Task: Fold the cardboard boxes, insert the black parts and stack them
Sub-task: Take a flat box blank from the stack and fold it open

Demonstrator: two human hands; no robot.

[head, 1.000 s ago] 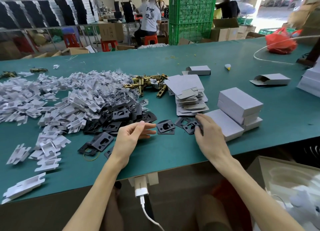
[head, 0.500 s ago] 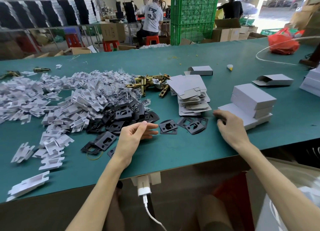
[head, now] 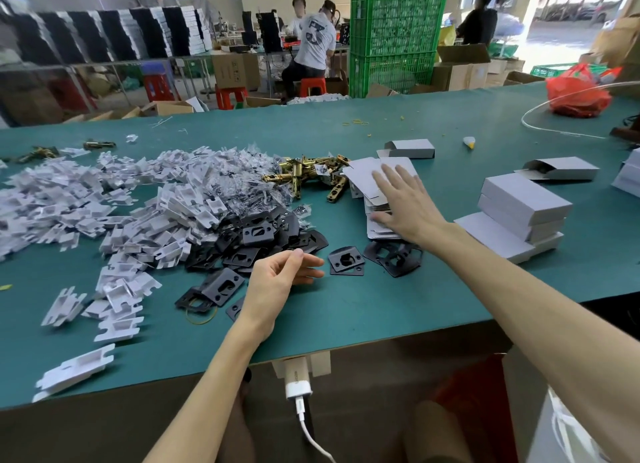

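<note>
Lying lengthwise away — cardboard blanks (head: 363, 174)

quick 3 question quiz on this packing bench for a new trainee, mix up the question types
1. True or false: the right hand is at the stack of flat cardboard blanks, fingers spread.
2. Where does the stack of folded boxes stand? A. to the right of the flat blanks; B. to their left; C. on top of them.
3. Fill in: the left hand is beside the pile of black parts; the metal latches lying behind that pile are ____ coloured.
Key: 1 true; 2 A; 3 brass.
</note>
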